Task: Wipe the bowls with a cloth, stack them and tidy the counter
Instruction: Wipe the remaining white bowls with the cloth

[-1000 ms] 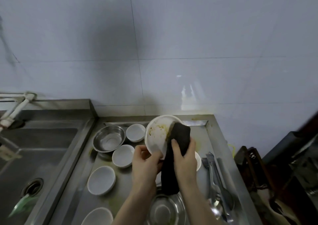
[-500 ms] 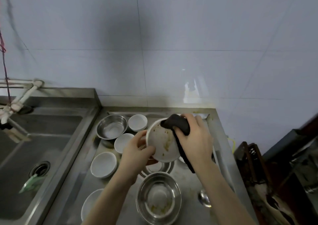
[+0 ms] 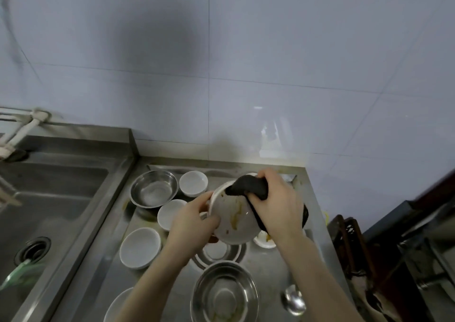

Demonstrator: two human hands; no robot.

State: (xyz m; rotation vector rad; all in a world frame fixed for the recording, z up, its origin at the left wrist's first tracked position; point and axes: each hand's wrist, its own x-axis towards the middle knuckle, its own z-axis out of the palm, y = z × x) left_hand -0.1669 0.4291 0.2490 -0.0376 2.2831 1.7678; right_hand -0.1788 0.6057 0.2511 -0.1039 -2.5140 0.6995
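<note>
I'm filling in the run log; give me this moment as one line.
step: wiping | left hand: holds white bowl tilted | right hand: presses dark cloth at rim | bowl: yellow smears remain

A steel sink (image 3: 56, 198) lies at nine o'clock with its drain (image 3: 32, 250). White pipes (image 3: 23, 131) run above it. Pale tiled wall (image 3: 246, 51) at twelve.

A working kitchen's washing-up corner. A stainless steel counter (image 3: 317, 213) crowded with steel bowls (image 3: 154, 188) and white dishes (image 3: 140, 247) meets a deep steel sink (image 3: 49, 206) at nine o'clock. White wall tiles (image 3: 270, 51) fill twelve o'clock.
</note>
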